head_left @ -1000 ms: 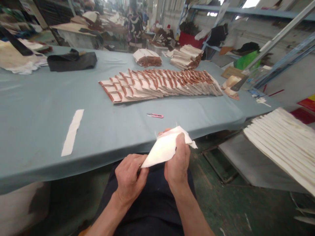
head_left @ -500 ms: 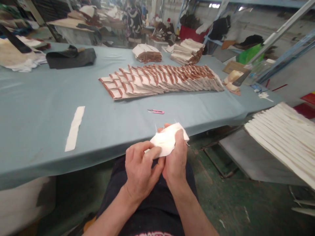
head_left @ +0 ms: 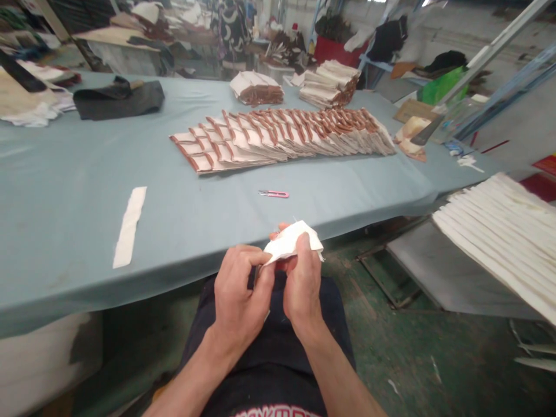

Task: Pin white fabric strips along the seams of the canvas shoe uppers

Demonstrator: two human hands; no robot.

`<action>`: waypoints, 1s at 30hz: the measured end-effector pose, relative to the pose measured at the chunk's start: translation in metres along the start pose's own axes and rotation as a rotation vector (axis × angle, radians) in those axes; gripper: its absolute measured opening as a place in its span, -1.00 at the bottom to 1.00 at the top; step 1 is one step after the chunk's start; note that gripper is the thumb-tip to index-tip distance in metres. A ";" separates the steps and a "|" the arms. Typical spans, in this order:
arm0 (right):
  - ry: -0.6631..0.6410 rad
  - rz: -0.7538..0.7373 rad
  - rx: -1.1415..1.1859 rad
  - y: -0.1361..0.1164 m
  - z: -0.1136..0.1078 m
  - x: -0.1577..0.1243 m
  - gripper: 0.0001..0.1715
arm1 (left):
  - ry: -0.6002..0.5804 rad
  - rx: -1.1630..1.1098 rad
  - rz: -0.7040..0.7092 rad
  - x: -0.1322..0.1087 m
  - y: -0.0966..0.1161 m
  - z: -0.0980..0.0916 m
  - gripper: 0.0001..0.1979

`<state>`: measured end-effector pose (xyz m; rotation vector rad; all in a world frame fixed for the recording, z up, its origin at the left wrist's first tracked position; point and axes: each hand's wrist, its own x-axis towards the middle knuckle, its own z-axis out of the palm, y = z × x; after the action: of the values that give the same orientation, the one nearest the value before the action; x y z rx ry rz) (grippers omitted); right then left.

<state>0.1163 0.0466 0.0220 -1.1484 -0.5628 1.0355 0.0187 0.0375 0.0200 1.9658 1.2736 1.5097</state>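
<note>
A small piece of white cloth (head_left: pixel 289 240) with loose threads at its edges is held between my hands, just off the table's front edge. My left hand (head_left: pixel 243 286) pinches its near left corner between thumb and fingers. Around its right side my right hand (head_left: pixel 304 278) is closed, with the thumb on top and fingers underneath. Beyond the hands, pink-handled thread snips (head_left: pixel 274 194) lie on the table. A narrow white cloth strip (head_left: pixel 130 227) lies flat to the left.
Overlapping cream pieces with brown edging (head_left: pixel 282 139) run across the blue-green table cover (head_left: pixel 78 174). Two more stacks stand behind them. A dark folded cloth (head_left: pixel 119 98) lies at the back left. White layered cloth (head_left: pixel 504 237) sits on a stand at right.
My left hand has shifted left along the cloth to its corner. The cloth is more folded and tilted, and has moved slightly left with my right hand.
</note>
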 end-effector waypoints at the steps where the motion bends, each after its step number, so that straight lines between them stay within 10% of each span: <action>1: -0.017 0.002 -0.022 0.000 -0.001 0.000 -0.37 | -0.038 -0.076 -0.114 0.003 0.002 -0.003 -0.90; 6: -0.055 0.012 -0.173 -0.004 -0.003 -0.001 -0.33 | -0.212 -0.396 -0.569 0.019 0.005 -0.016 -0.83; 21: -0.089 -0.070 -0.387 -0.017 -0.004 -0.002 -0.41 | -0.471 -0.705 -0.701 0.022 -0.016 -0.040 -0.65; 30: -0.128 0.210 -0.134 -0.019 0.006 0.002 -0.51 | -0.564 -0.909 -0.857 0.020 -0.036 -0.041 -0.52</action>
<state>0.1194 0.0503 0.0418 -1.2854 -0.6302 1.2740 -0.0333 0.0635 0.0207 0.9254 0.7703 0.7648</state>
